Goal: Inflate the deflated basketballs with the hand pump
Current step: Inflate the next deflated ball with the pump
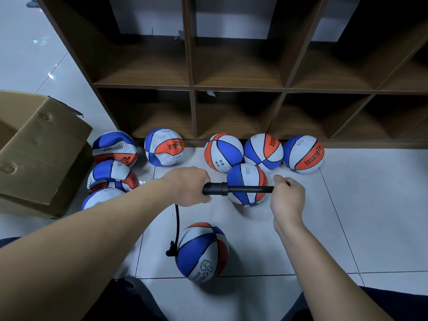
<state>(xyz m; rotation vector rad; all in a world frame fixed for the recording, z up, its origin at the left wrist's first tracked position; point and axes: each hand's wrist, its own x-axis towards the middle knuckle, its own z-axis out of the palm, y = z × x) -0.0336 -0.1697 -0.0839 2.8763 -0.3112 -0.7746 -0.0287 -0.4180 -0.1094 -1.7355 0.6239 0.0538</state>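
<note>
1. While held level above the tiled floor (335, 228), black hand pump (236, 189) spans both hands: left hand (187, 186) curled round the thick barrel end, right hand (288, 195) clenched round the handle end, most of that handle buried in the fist, only a short tip poking past the knuckles.
2. Thin rod drawn out between barrel collar and right fist, crossing in front of a round ball (247, 184) and hiding a strip of it.
3. Black hose (177, 224) drops from under the left hand, its upper end hidden by the palm, down to a clip fitting at the left side of the nearest basketball (202, 252); needle and valve too small to make out.
4. That basketball sits on the floor close in front of the knees, blue, white and orange, looking full; print on it partly curved out of sight.
5. Three more rounded balls in a row against the wooden shelf unit (238, 89).
6. Dented ball (164, 147) left of them, and a crumpled flat ball (115, 148) further left.
7. Second flat ball (112, 176) below that; a third (102, 197) largely covered by the left forearm.
8. Cardboard box (41, 156) at far left, cut off by the frame edge, inside not visible.
9. Shelf compartments dark at the back, contents not discernible.
</note>
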